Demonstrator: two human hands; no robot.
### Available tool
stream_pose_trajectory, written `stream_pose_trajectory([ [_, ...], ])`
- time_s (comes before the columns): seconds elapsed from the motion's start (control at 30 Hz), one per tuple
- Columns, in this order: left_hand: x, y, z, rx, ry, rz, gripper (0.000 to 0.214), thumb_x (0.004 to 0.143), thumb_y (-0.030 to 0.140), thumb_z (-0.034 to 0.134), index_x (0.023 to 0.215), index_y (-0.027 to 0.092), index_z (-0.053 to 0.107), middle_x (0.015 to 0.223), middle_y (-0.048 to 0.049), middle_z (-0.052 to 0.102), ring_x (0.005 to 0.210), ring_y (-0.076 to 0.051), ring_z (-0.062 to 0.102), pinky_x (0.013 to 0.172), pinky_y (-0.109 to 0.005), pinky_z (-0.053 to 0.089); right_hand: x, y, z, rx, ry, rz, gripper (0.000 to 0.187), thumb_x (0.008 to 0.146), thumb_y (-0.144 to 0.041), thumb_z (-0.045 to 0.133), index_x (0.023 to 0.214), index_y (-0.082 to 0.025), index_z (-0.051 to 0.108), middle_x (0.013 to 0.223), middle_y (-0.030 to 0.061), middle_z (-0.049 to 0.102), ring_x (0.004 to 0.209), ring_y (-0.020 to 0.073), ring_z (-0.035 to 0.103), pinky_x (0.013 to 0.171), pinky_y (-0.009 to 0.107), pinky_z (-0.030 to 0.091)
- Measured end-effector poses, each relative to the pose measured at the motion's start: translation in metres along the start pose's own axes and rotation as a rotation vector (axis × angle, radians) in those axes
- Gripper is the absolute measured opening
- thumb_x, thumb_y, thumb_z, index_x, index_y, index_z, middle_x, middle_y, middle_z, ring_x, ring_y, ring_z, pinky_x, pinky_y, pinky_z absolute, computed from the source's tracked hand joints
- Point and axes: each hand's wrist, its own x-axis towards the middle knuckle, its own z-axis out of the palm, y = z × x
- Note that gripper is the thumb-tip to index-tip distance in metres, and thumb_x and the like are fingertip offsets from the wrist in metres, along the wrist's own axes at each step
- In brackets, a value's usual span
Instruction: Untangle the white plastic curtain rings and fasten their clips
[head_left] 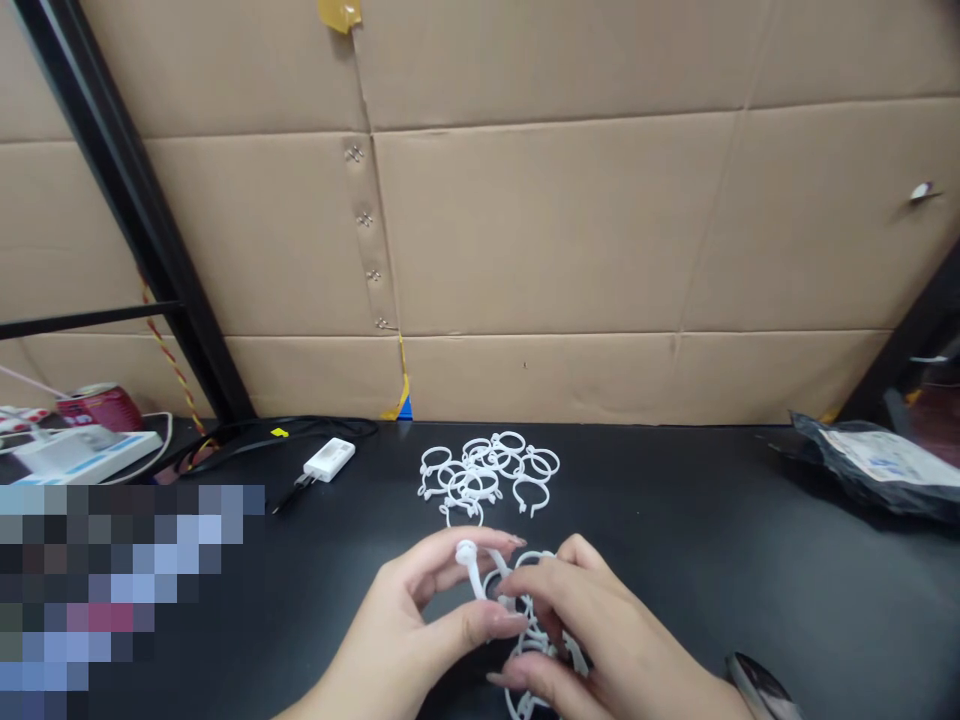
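Currently left hand [409, 625] and right hand [607, 650] both pinch a white plastic snap ring [471, 566] just nearer than the heap of white plastic rings [489, 472]; fitting seems underway, needing careful fingertip alignment.

A single view, taken from the person's head, looks forward and down across the black bench [675, 560] and faces the cardboard wall [555, 230] that stands behind it. It sits close: the left hand [420, 630] and right hand [600, 645] meet at the bottom edge, their wrists cut off.
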Motion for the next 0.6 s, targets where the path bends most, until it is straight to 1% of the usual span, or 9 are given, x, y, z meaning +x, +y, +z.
stream_pose_trajectory([
  [0.1,-0.002,0.001,-0.001,0.071,0.043,0.014,0.03,0.07,0.018,0.074,0.097,0.027,0.07,0.106,0.0,0.072,0.102,-0.021,0.065,0.089,-0.027,0.05,-0.002,0.003,0.003,0.026,0.085,0.112,0.036,0.079,-0.041,0.067,0.105,-0.019,0.054,0.075,0.0026,0.057,0.07,0.02,0.052,0.061,0.032,0.045],
  [0.17,-0.004,0.002,-0.001,0.118,0.093,0.021,0.031,0.07,0.017,0.073,0.098,0.029,0.071,0.112,0.0008,0.07,0.108,-0.021,0.062,0.094,-0.028,0.047,-0.002,0.005,0.004,0.051,0.106,0.198,0.041,0.076,-0.045,0.068,0.105,-0.021,0.053,0.076,0.0024,0.055,0.072,0.0211,0.051,0.063,0.033,0.045],
  [0.23,-0.007,0.003,0.0,0.133,0.125,0.04,0.033,0.07,0.016,0.072,0.1,0.03,0.071,0.119,0.0016,0.067,0.114,-0.022,0.059,0.094,-0.027,0.048,-0.001,0.006,0.004,0.097,0.078,0.266,0.045,0.074,-0.046,0.07,0.109,-0.023,0.052,0.081,0.0024,0.055,0.076,0.0218,0.051,0.066,0.035,0.046],
  [0.27,-0.008,0.004,0.001,0.118,0.121,0.046,0.034,0.072,0.016,0.071,0.102,0.031,0.07,0.121,0.0018,0.066,0.114,-0.022,0.058,0.091,-0.027,0.05,0.0,0.007,0.004,0.133,0.059,0.299,0.049,0.073,-0.045,0.072,0.113,-0.025,0.051,0.084,0.0021,0.055,0.078,0.0221,0.051,0.068,0.036,0.046],
  [0.37,-0.009,0.004,0.004,0.02,0.087,0.045,0.035,0.076,0.02,0.069,0.108,0.033,0.067,0.123,0.0019,0.064,0.114,-0.022,0.059,0.083,-0.024,0.055,0.002,0.007,0.003,0.356,-0.002,0.379,0.062,0.071,-0.043,0.074,0.125,-0.032,0.044,0.092,0.0011,0.055,0.081,0.0206,0.052,0.072,0.035,0.046],
  [0.43,-0.008,0.004,0.005,-0.007,0.082,0.037,0.035,0.077,0.021,0.07,0.11,0.033,0.066,0.12,0.0018,0.066,0.112,-0.021,0.06,0.087,-0.024,0.053,0.002,0.009,0.003,0.57,-0.046,0.388,0.06,0.073,-0.042,0.072,0.126,-0.033,0.046,0.095,0.0005,0.055,0.08,0.0177,0.053,0.073,0.033,0.046],
  [0.5,-0.006,0.003,0.005,0.004,0.09,0.045,0.034,0.077,0.022,0.071,0.109,0.032,0.067,0.118,0.0014,0.067,0.112,-0.02,0.061,0.092,-0.025,0.049,0.003,0.01,0.002,0.751,-0.073,0.373,0.047,0.079,-0.043,0.068,0.121,-0.031,0.052,0.095,0.0006,0.055,0.078,0.0152,0.053,0.072,0.029,0.046],
  [0.6,-0.003,0.001,0.004,0.024,0.089,0.053,0.033,0.077,0.022,0.071,0.108,0.031,0.067,0.119,0.0009,0.066,0.113,-0.02,0.06,0.095,-0.026,0.048,0.005,0.013,0.0,0.867,-0.063,0.381,0.033,0.085,-0.043,0.059,0.114,-0.027,0.059,0.089,0.0008,0.056,0.071,0.0122,0.052,0.066,0.027,0.045],
])
